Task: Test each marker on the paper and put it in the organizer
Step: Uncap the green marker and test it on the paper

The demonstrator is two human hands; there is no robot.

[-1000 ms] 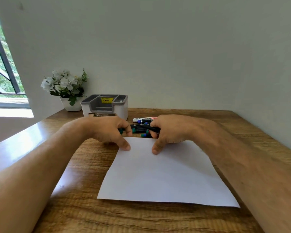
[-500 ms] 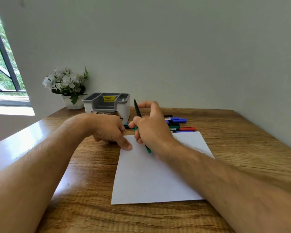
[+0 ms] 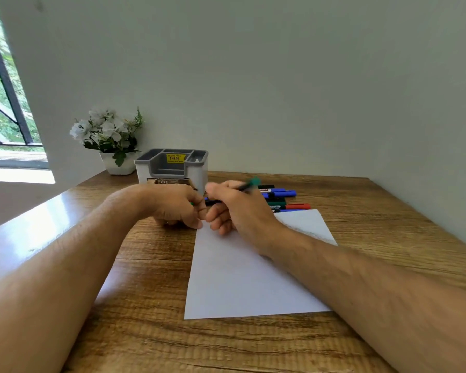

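White paper (image 3: 240,278) unmarked, organizer (image 3: 172,166) looks empty; right hand (image 3: 237,208) grips a green marker (image 3: 249,184), left hand (image 3: 176,205) curled, grip unclear; others (image 3: 283,200) wait by the far edge

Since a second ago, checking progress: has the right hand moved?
Yes. The right hand lifted a green marker from the pile, toward the organizer.

right hand (image 3: 237,208): we have swung the green marker (image 3: 249,183) from upright to slanting up and right, green end now high | hands: now touching at the paper's (image 3: 242,275) top-left corner | left hand (image 3: 176,204): a green bit now shows at our fingers (image 3: 197,211)
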